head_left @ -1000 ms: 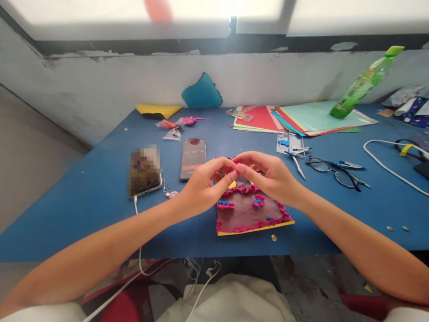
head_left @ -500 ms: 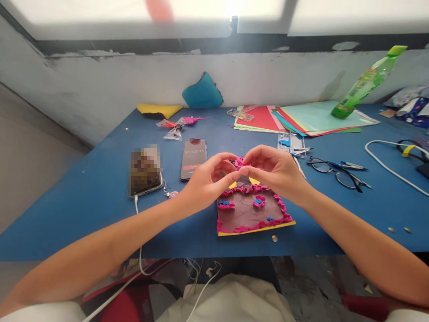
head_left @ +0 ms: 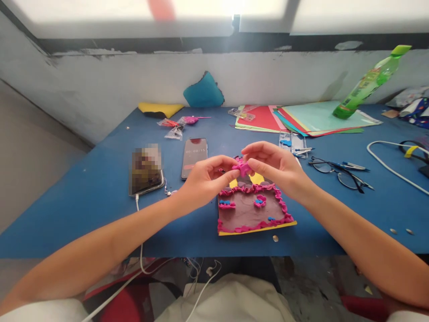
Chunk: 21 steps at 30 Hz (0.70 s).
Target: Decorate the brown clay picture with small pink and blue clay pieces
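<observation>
A small lump of pink modelling clay (head_left: 245, 169) is pinched between my two hands, above the far part of a clay-covered board. My left hand (head_left: 209, 180) grips its left side with thumb and fingers. From the right, the thumb and fingertips of my right hand (head_left: 276, 169) press on it. Below them lies the brown clay panel (head_left: 246, 210), edged with ruffled pink clay and yellow along its front. It carries a pink clay ring with blue bits (head_left: 259, 201) and a pink and blue strip (head_left: 227, 204). My hands partly cover the board's far half.
A phone showing a timer (head_left: 194, 156) lies left of my hands, beside a second, plugged-in phone (head_left: 146, 172). Glasses (head_left: 337, 172) and compasses are at the right. Behind are coloured sheets (head_left: 321, 117), a leaning green bottle (head_left: 372, 85) and small plastic packets (head_left: 174, 129).
My hands have drawn slightly apart at the fingertips, and my right fingers have lifted a little. More of the pink clay between them now shows.
</observation>
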Motion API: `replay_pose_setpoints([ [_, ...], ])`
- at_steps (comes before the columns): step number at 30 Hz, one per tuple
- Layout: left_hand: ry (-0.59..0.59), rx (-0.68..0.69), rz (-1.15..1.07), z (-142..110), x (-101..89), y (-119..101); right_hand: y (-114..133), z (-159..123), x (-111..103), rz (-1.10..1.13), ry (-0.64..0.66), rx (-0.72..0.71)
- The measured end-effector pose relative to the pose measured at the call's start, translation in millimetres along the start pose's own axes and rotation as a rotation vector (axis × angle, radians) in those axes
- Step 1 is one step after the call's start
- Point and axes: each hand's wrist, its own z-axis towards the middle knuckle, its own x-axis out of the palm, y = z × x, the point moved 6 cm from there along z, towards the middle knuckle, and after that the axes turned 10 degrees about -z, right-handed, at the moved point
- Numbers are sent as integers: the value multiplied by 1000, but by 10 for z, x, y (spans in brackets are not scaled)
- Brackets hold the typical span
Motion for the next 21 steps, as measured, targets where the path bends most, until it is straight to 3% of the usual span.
replay_pose_setpoints([
  [5, -62, -18, 22, 20, -39, 11, -26, -9, -3, -213, -3, 26],
  [9, -99, -49, 43, 19, -57, 20, -19, -15, -10, -365, -85, -26],
  [12, -80, -71, 49, 6, -41, 24, -46, -11, -10, -387, -124, -46],
  [21, -73, -50, 71, -1, -36, 18, -13, -19, -4, -317, -63, -69],
])
